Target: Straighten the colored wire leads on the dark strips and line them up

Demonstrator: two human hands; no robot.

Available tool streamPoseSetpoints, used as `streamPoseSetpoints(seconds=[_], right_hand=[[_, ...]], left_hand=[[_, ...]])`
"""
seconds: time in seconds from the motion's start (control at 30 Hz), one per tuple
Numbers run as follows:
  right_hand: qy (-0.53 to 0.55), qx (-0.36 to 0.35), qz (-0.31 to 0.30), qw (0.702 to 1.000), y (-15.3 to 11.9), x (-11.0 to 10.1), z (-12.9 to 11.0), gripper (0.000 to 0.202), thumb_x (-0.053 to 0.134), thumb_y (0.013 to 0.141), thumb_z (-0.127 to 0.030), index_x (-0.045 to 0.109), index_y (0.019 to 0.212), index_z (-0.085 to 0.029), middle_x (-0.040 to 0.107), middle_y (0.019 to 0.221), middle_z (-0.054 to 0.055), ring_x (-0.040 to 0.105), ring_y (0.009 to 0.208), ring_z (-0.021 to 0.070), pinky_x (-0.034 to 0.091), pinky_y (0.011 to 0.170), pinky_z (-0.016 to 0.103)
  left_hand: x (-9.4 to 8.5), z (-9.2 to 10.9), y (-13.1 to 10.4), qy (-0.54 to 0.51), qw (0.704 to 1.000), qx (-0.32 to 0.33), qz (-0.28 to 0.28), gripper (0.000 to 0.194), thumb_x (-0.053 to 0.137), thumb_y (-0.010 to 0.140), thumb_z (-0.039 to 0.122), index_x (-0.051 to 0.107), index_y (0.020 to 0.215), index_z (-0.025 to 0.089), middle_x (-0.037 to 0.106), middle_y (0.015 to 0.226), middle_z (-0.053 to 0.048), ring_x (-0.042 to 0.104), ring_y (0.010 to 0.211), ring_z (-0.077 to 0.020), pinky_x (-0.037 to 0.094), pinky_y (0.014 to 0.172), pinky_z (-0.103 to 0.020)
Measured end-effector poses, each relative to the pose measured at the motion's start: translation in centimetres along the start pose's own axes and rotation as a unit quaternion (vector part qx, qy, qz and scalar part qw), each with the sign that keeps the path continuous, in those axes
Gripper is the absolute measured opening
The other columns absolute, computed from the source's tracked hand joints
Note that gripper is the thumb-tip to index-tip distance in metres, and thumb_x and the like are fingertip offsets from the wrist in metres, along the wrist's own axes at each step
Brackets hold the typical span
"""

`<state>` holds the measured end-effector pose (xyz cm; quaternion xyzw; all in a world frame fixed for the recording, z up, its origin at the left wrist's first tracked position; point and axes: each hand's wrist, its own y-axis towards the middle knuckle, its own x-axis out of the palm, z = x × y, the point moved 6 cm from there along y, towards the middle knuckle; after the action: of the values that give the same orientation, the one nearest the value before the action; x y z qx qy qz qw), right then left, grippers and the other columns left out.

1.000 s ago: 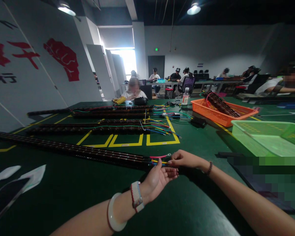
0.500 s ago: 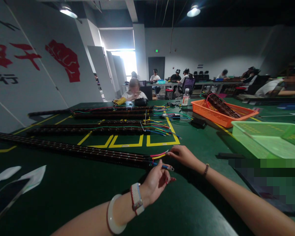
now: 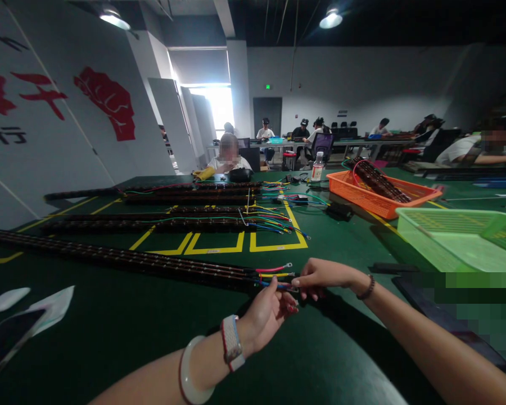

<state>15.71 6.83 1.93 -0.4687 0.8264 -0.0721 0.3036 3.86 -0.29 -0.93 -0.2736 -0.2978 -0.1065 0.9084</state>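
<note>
A long dark cable bundle (image 3: pixel 152 261) lies across the green table, with coloured wires at its right end. My left hand (image 3: pixel 270 315), palm up, holds the blue wire (image 3: pixel 274 284) between thumb and fingers. The fingers of my right hand (image 3: pixel 320 277) are pinched at the metal lug on the tip of that wire. Just above, the red wire (image 3: pixel 276 269) and the yellow wire (image 3: pixel 275 275) stick out free, each ending in a metal lug.
More cable bundles (image 3: pixel 164 224) lie behind, over yellow tape outlines. An orange basket (image 3: pixel 362 198) holding a bundle and a green basket (image 3: pixel 421 239) stand at the right. A bottle (image 3: pixel 317 167) is further back. White papers (image 3: pixel 57 309) lie left. People sit beyond.
My right hand has moved from the red and yellow wire tips down to the tip of the blue wire. The red and yellow wires now stand apart. My left hand has hardly moved.
</note>
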Motion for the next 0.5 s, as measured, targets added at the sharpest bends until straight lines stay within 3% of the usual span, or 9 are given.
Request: streamPoseSetpoints(seconds=[0.1,0.2,0.5], right_hand=[[0.016,-0.023,-0.015,0.999,0.1,0.9,-0.7,0.051,0.055,0.079,-0.062,0.066,0.076,-0.012,0.061,0.059,0.001,0.052,0.047,0.0079,0.04,0.044,0.017],[0.002,-0.031,0.01,0.999,0.6,1.0,-0.7,0.047,0.056,0.08,-0.058,0.065,0.073,-0.013,0.061,0.059,0.001,0.053,0.047,0.008,0.042,0.044,0.017],[-0.107,0.043,0.119,0.986,1.1,-0.8,1.1,0.053,0.057,0.074,-0.065,0.061,0.06,-0.013,0.058,0.052,0.002,0.05,0.043,0.011,0.039,0.041,0.021]], left_hand=[[0.0,0.0,0.1,-0.008,1.0,0.001,0.007,0.041,0.034,0.093,0.044,0.058,0.082,0.013,0.058,0.073,-0.004,0.052,0.067,-0.013,0.038,0.075,-0.028],[0.0,-0.1,0.2,-0.005,1.0,0.006,0.006,0.041,0.03,0.095,0.042,0.057,0.085,0.013,0.058,0.071,-0.004,0.053,0.065,-0.0125,0.038,0.073,-0.027],[0.4,-1.2,1.0,0.063,0.994,-0.005,-0.088,0.033,0.034,0.093,0.038,0.053,0.087,0.012,0.063,0.068,-0.008,0.057,0.058,-0.0136,0.041,0.065,-0.027]])
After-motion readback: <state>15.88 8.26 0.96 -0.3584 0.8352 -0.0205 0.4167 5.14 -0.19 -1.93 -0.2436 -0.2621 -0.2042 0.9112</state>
